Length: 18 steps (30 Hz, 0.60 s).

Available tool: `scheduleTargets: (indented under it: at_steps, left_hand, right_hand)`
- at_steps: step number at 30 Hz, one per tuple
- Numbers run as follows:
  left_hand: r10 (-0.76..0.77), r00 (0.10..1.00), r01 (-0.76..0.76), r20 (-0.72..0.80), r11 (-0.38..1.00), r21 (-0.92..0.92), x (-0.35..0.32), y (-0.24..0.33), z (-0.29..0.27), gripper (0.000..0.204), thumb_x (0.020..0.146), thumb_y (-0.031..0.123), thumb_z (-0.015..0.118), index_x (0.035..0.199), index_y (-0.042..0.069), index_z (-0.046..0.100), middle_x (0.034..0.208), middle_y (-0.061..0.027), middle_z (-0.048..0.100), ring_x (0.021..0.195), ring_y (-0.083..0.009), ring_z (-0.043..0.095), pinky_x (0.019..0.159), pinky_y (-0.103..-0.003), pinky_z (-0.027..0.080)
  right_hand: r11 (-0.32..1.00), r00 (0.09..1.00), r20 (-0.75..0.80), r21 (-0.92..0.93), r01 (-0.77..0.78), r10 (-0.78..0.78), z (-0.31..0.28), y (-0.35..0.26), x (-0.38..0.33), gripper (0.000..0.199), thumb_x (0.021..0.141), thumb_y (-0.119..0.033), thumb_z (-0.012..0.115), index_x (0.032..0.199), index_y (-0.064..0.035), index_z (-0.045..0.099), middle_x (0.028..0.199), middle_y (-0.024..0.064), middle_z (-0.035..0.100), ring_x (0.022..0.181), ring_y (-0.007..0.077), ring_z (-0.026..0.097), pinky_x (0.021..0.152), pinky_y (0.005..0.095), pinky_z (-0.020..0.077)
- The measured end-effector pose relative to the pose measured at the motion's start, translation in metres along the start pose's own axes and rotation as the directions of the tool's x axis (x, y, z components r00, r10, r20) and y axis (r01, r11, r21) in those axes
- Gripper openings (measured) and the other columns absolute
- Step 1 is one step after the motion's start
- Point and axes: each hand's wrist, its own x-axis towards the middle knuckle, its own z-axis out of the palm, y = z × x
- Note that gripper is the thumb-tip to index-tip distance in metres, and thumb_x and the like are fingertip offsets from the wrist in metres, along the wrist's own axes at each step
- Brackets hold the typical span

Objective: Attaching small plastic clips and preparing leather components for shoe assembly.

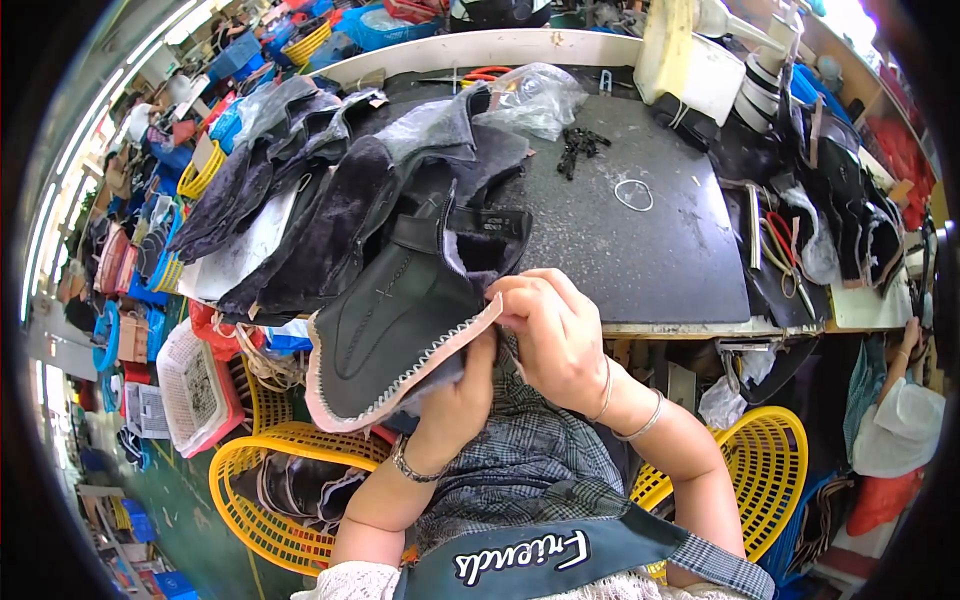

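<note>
Where black boot upper covers it, left hand mostly hidden, closed under pink stitched edge. Right hand pinches same edge, upper held above lap before worktable. Clear plastic bag at table's far side; yellow basket lower left, contents indistinct.

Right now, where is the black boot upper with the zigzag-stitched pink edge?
The black boot upper sits centre-left in the head view, held by the left hand and right hand just in front of the dark worktable, above a yellow basket.
</note>
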Motion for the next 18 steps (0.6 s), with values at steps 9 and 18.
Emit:
scheduleTargets:
  at_steps: [9,18]
  left_hand:
    - [0.003,1.0,0.0,0.025,0.993,-0.115,0.005,0.013,-0.009,0.031,0.098,0.012,0.053,0.125,-0.004,0.054,0.121,-0.0115,0.059,0.105,-0.018,0.056,0.091,-0.03,0.045]
    - [0.245,0.857,-0.399,0.453,0.872,0.285,-0.02,0.015,-0.029,0.033,0.092,0.005,0.046,0.121,-0.004,0.059,0.12,-0.0183,0.061,0.115,-0.029,0.058,0.1,-0.038,0.043]
  right_hand:
    - [0.938,0.972,0.163,0.276,-0.209,0.169,-0.009,-0.001,0.019,0.025,0.076,0.008,0.065,0.099,0.0004,0.058,0.087,0.0113,0.06,0.077,0.0277,0.058,0.067,0.0343,0.0508]
    - [0.94,0.923,-0.229,-0.076,-0.333,0.308,-0.036,0.019,0.027,0.019,0.07,0.01,0.067,0.083,-0.0014,0.058,0.102,0.0137,0.065,0.085,0.0297,0.058,0.077,0.0383,0.0479]
